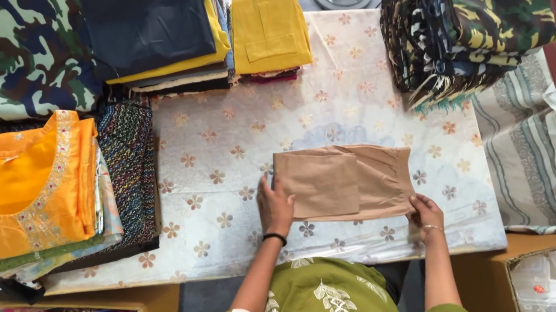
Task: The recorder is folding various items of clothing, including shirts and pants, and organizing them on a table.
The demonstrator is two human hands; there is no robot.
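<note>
Two hands on one folded tan cloth (344, 182) | cloth lies flat in the middle of the white flowered table cover (230, 141) | left hand (276, 208) open, flat on its left edge | right hand (425, 214) pinches its bottom right corner | orange tunic (9, 188) far left | yellow folded cloth (268, 32) above | camouflage pile (473, 7) at right
</note>
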